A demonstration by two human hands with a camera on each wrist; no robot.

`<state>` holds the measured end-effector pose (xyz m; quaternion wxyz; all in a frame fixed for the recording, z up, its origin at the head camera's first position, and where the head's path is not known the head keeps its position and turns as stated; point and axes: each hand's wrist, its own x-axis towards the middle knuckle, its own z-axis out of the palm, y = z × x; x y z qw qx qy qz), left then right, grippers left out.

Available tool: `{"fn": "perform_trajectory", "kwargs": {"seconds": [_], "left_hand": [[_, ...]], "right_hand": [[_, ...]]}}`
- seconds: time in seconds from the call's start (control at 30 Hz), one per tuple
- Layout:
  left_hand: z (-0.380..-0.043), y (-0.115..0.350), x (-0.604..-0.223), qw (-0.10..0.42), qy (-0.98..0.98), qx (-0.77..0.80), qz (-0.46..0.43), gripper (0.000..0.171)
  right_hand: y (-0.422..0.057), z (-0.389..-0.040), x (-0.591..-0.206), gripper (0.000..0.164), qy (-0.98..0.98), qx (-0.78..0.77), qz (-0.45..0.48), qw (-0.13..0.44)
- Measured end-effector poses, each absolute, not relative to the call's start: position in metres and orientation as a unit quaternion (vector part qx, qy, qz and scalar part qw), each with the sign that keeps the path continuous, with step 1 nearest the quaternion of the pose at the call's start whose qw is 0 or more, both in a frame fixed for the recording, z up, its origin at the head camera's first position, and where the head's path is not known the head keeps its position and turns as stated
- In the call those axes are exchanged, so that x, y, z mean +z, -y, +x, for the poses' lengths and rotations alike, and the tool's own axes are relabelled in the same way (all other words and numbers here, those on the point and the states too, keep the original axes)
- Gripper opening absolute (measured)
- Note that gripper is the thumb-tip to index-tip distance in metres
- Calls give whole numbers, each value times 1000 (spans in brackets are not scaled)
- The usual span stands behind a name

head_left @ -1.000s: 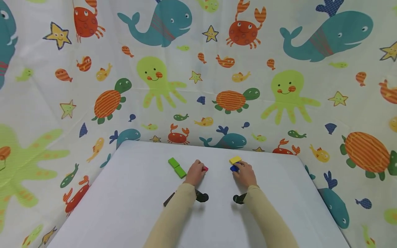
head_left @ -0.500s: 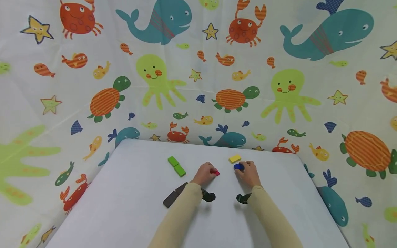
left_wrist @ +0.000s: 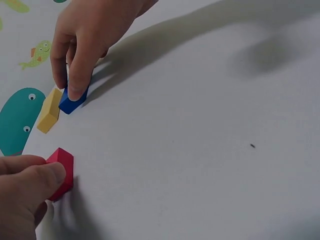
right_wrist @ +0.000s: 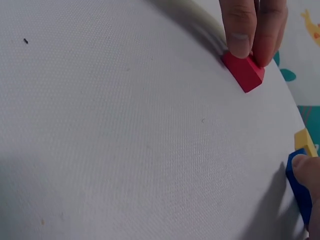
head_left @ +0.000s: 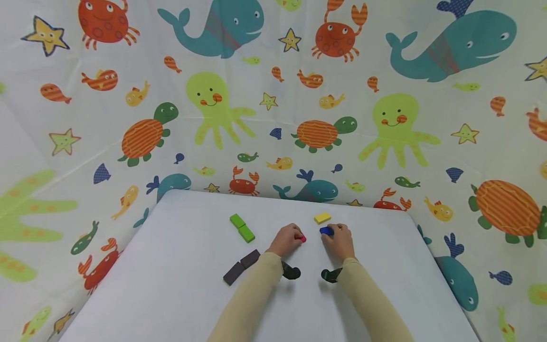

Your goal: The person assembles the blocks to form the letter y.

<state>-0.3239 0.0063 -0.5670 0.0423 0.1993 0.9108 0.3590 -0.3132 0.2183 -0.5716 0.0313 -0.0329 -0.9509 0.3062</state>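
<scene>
My left hand (head_left: 285, 241) pinches a red block (left_wrist: 61, 175) between thumb and fingers, low over the white table. To its right, my right hand (head_left: 340, 241) grips a blue block (head_left: 326, 231), with the thumb on its near side in the right wrist view. Just behind the blue block lies a yellow block (head_left: 322, 218), flat on the table. In the left wrist view the yellow block (left_wrist: 49, 111) sits right beside the blue one (left_wrist: 73, 101). A gap of table separates the red block from the blue one. The fingers cover part of both held blocks.
Two green blocks (head_left: 242, 228) lie end to end at the back left of the white table (head_left: 171, 294). Nearer, two dark brown blocks (head_left: 241, 267) form a similar row beside the left forearm. A curtain (head_left: 273, 142) printed with sea animals hangs behind the table.
My left hand has moved right with the red block, closer to the blue one, and the dark brown blocks have come into fuller view. The right hand, with the blue block, has shifted only slightly.
</scene>
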Motion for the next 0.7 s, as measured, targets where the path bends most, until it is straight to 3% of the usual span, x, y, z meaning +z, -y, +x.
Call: {"fn": "perform_trajectory", "kwargs": {"seconds": [0.7], "left_hand": [[-324,-10,-559,40,-919,326,218,12]], "right_hand": [[-207,-315,-568,48,954,298,3,40]]}}
